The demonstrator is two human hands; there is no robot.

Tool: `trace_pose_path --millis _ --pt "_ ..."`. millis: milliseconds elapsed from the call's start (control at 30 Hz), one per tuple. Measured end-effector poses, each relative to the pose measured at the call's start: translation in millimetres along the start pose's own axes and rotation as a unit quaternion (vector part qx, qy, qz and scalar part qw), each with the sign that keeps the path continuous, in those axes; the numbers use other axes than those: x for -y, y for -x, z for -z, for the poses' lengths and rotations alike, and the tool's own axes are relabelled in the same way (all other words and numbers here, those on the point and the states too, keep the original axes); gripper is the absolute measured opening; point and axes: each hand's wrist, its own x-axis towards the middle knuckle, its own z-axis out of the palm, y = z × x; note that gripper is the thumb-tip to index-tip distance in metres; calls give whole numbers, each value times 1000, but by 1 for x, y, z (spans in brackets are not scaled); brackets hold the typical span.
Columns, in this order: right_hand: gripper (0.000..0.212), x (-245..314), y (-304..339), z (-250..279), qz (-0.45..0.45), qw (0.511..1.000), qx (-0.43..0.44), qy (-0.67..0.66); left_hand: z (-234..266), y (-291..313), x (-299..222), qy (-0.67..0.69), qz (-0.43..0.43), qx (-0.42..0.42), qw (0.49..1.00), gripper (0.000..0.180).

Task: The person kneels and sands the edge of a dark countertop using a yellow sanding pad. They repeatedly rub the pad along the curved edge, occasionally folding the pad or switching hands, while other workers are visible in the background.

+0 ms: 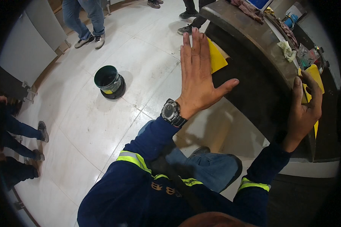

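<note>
My left hand [198, 77] is open, fingers stretched out and thumb spread, with its back toward me. A yellow sheet [218, 58] shows beside and behind its fingers, at the left end of the counter's dark front panel [250, 87]; whether the palm touches it is hidden. At the panel's right side, my right hand [306, 109] has bent fingers and thumb around another yellow sheet [316, 78]. Part of that sheet shows between thumb and fingers and below the hand; the contact itself is partly hidden.
On the curved dark countertop [238, 22] lie a reddish rag [250, 10], a pale cloth [287, 50] and a clear plastic bag [307, 56]. A dark bucket [109, 81] stands on the tiled floor [83, 128]. Other people's legs [85, 17] show at the top and left.
</note>
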Motion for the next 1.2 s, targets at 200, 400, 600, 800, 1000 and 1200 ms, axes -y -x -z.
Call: trace_pose_path --millis 200,400,600,800,1000,1200 --pt "25 2 -1 -1 -11 1000 13 -1 -7 3 3 49 -26 -54 997 120" --pt "24 3 -1 -2 -4 1000 9 7 0 15 9 62 -22 -41 997 122" --pt "24 5 -2 -1 -2 1000 12 19 -14 7 13 26 -34 -40 998 125" --pt "23 7 -4 -1 3 1000 7 7 -7 39 23 85 -53 -59 993 127" --pt "24 6 -1 -2 -4 1000 -1 3 -38 29 28 118 -48 -88 988 128" --pt "25 3 -3 -2 -18 1000 4 0 -22 62 32 141 10 -39 989 131"
